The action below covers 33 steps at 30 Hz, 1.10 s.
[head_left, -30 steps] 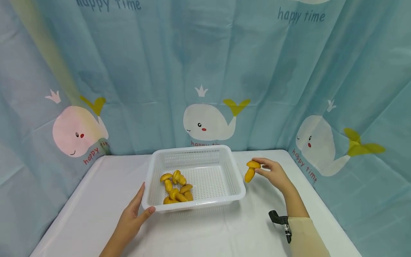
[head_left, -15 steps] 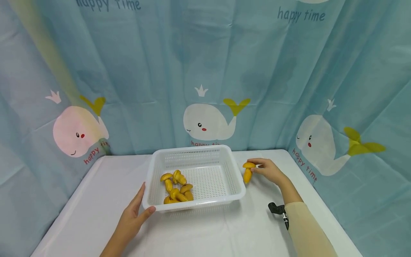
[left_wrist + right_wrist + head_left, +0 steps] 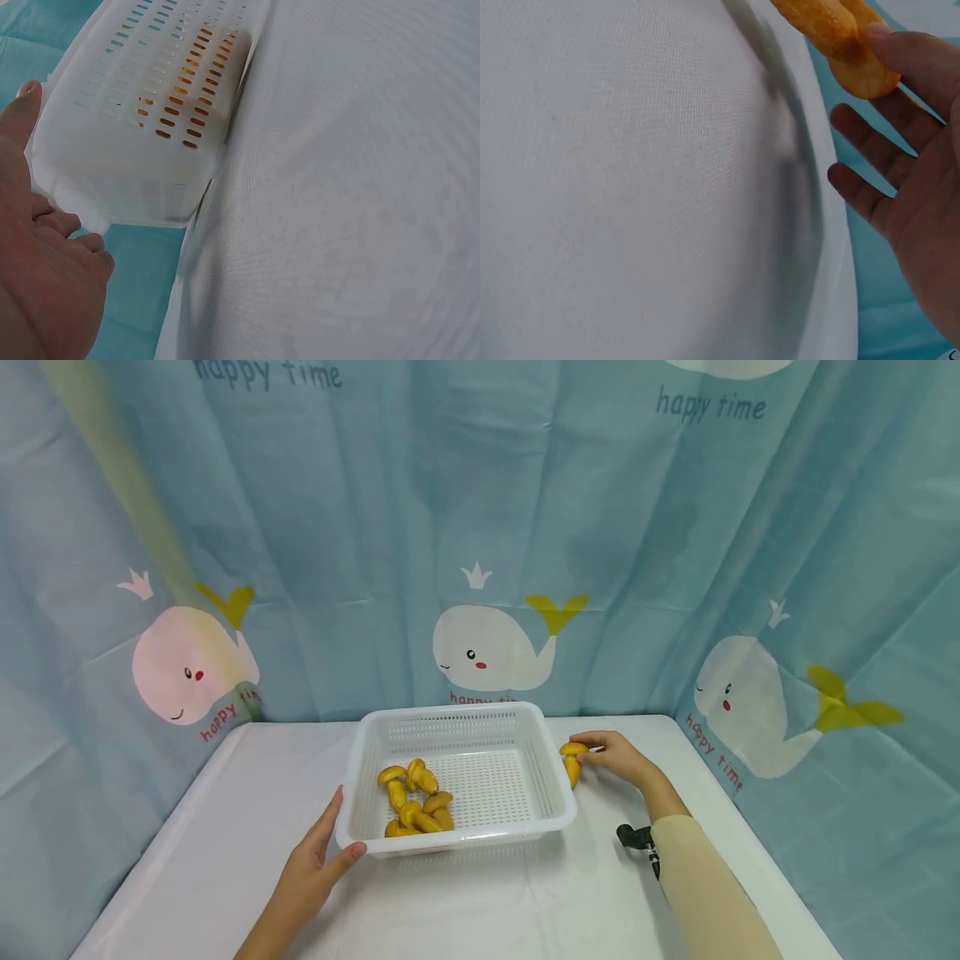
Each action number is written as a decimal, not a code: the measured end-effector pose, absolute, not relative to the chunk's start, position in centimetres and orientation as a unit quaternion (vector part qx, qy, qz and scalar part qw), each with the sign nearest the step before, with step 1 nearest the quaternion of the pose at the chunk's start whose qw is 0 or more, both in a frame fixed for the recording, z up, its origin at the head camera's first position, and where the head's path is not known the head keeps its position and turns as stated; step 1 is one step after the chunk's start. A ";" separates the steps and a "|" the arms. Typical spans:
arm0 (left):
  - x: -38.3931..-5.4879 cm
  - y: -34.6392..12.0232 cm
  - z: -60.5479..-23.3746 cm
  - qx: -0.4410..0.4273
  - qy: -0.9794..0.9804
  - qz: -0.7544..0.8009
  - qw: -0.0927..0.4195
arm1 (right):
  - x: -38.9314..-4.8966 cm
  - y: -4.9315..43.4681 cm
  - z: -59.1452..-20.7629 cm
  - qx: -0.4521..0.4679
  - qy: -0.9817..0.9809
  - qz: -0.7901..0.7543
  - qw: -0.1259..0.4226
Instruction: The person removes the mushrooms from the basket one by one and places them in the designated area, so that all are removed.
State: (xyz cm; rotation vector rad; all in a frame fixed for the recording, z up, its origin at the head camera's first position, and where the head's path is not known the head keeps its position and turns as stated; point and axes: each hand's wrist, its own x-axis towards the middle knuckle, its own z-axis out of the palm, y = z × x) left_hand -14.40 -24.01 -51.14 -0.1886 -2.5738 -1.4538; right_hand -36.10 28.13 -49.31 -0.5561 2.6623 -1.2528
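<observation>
A white plastic basket (image 3: 487, 785) with slotted walls stands on the table, several yellow toy-like mushrooms (image 3: 410, 814) grouped in its left part. My left hand (image 3: 303, 872) holds the basket's front left corner. In the left wrist view the thumb lies at the rim of the basket (image 3: 112, 165), and the other fingers are curled by its corner. Just outside the right wall, my right hand (image 3: 618, 762) pinches another yellow mushroom (image 3: 573, 767), cap up and stem down. Up close, thumb and forefinger grip this mushroom (image 3: 840, 34) while the remaining fingers are spread loosely.
A white cloth (image 3: 465, 902) covers the table. Blue curtains (image 3: 337, 527) printed with whales surround it at the back and sides. A black device (image 3: 637, 839) sits at my right wrist, beside a beige sleeve (image 3: 705, 885).
My right hand has moved left with the mushroom, closer to the basket's right wall. The left hand keeps its hold on the corner. The head view has shifted slightly.
</observation>
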 end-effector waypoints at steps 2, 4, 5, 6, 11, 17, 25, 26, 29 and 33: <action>-14.4 -24.0 -51.1 -0.064 -0.866 -0.487 0.091 | -36.3 28.0 -49.4 -0.180 0.886 -0.420 0.082; -14.4 -23.9 -51.1 -0.064 -0.866 -0.487 0.090 | -36.5 28.0 -49.5 -0.170 0.886 -0.421 0.089; -14.4 -23.9 -51.1 -0.065 -0.866 -0.487 0.090 | -36.9 28.1 -49.9 -0.167 0.888 -0.419 0.091; -14.4 -23.9 -51.0 -0.065 -0.866 -0.488 0.089 | -36.9 28.0 -49.9 -0.166 0.889 -0.417 0.094; -14.3 -23.9 -50.9 -0.062 -0.867 -0.486 0.089 | -37.4 27.9 -49.9 -0.153 0.888 -0.421 0.108; -14.3 -23.9 -50.8 -0.052 -0.870 -0.483 0.087 | -37.9 27.8 -50.1 -0.161 0.886 -0.417 0.121; -14.3 -23.8 -50.6 -0.044 -0.874 -0.477 0.080 | -38.1 27.8 -50.1 -0.162 0.883 -0.422 0.124; -14.3 -23.9 -50.6 -0.045 -0.873 -0.478 0.080 | -38.1 27.8 -50.2 -0.164 0.883 -0.423 0.123; -14.2 -23.8 -50.5 -0.046 -0.873 -0.479 0.080 | -38.1 27.8 -50.3 -0.169 0.882 -0.423 0.122; -14.1 -23.9 -50.5 -0.046 -0.872 -0.481 0.079 | -38.0 27.8 -50.1 -0.169 0.882 -0.420 0.127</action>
